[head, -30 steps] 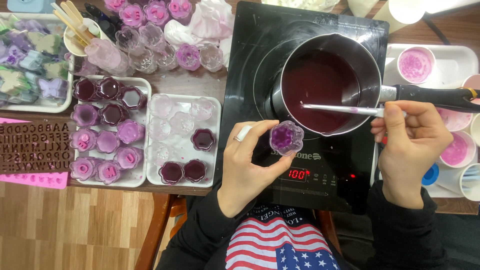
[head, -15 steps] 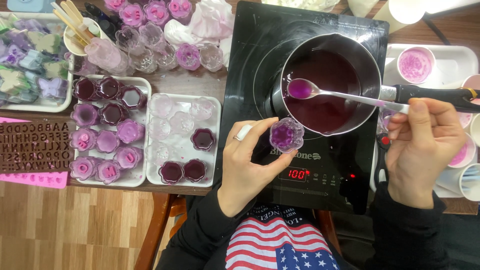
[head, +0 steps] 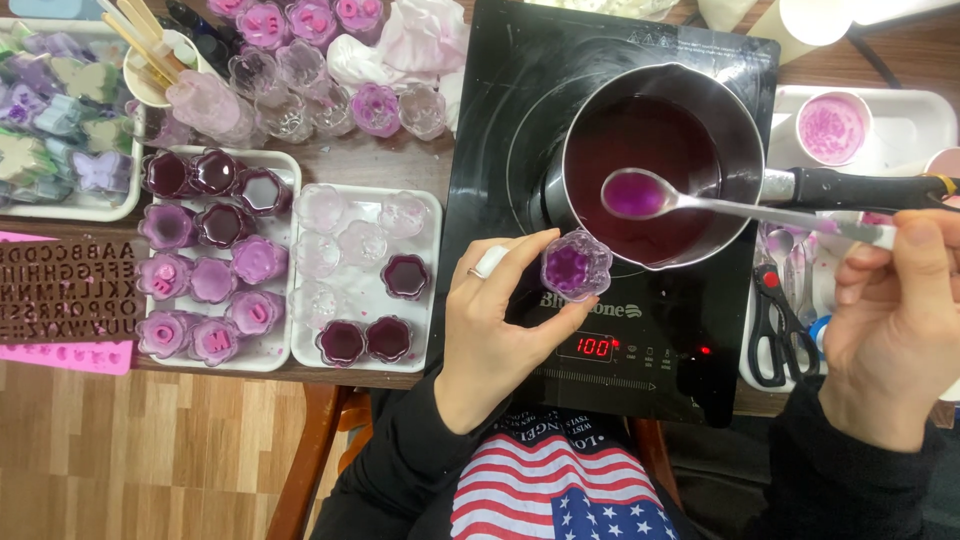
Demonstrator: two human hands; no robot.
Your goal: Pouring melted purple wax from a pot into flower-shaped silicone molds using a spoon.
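The black induction cooktop (head: 520, 120) leaves bare glass at nine o'clock of the steel saucepan of dark purple liquid (head: 655, 170), wide enough for a hand to pass. At three o'clock the pan's black handle (head: 860, 187) bars the way. At six o'clock the left hand (head: 495, 335) with its small clear flower-shaped mould (head: 575, 267) fills the gap, and the right hand (head: 890, 330) holds the metal spoon (head: 700, 200) across the pan's mouth. Farther toward nine o'clock, the white tray of filled moulds (head: 430, 290) crowds the wooden tabletop (head: 370, 165).
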